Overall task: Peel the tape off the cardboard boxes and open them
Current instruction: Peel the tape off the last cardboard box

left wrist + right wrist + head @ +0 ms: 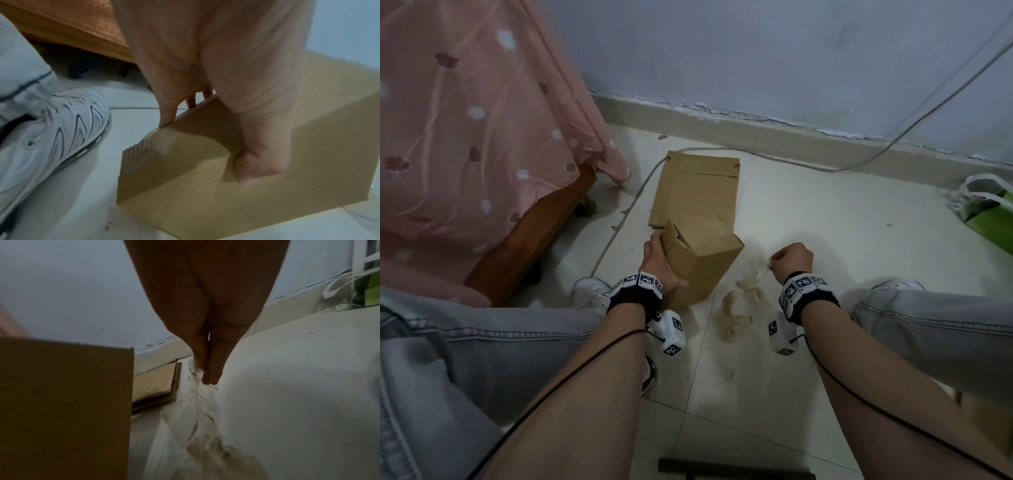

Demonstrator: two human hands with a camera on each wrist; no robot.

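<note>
A bed draped in pink flowered cloth (465,137) is seen to the left of the upright cardboard box (705,263), its wooden frame showing under the hem. A flattened cardboard box (695,188) lies on the pale floor just behind the upright box, partly overlapped by it. The upright box is stood on the floor tiles with its top flaps loose and partly raised. A green bag (989,212) is set well to the right of the box, near the wall. A white shoe (47,133) is placed just left of the box. A crumpled heap of clear tape (736,308) lies on the floor just right of the box. The box is gripped by the left hand (659,263), fingers over its left edge and thumb pressed on the near face. A strand of the tape is pinched by the closed fingertips of the right hand (792,258), to the right of the box.
</note>
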